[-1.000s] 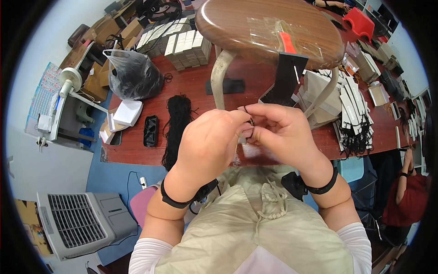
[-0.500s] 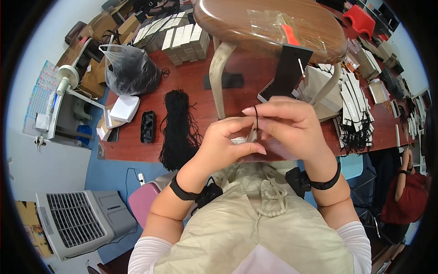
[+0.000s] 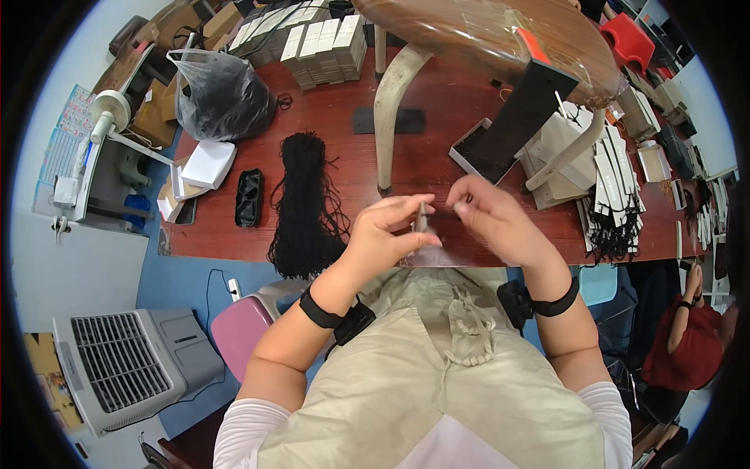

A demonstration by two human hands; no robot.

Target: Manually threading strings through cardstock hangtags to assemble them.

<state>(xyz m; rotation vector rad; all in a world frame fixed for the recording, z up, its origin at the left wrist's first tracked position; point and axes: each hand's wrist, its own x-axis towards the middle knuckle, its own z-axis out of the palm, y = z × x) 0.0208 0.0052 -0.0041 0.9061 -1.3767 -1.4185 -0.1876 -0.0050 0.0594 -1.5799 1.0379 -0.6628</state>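
Observation:
Above the near edge of the table, my left hand (image 3: pixel 383 230) pinches a thin, pale grey flat piece (image 3: pixel 423 218) between thumb and fingers. It is seen almost edge-on, so its face is hidden. To the right and a little apart, my right hand (image 3: pixel 494 215) has its fingers curled and pressed together. A small dark bit shows at those fingertips, too small to name. A long bundle of black cords (image 3: pixel 305 203) lies left of my left hand. Beyond my right hand, an open white box (image 3: pixel 474 160) has dark contents, with a black upright panel (image 3: pixel 519 117) over it.
A brown stool (image 3: pixel 500 35) with pale legs stands on the table. White strip tags with black cords (image 3: pixel 613 184) are piled at the right. A black pouch (image 3: pixel 249 198), a white box (image 3: pixel 209 165) and a filled plastic bag (image 3: pixel 226 94) sit left. Another person (image 3: pixel 683 340) sits far right.
My right hand has moved away from my left, to the right. The black cord stretched between the hands no longer shows there. The left hand keeps hold of the flat piece.

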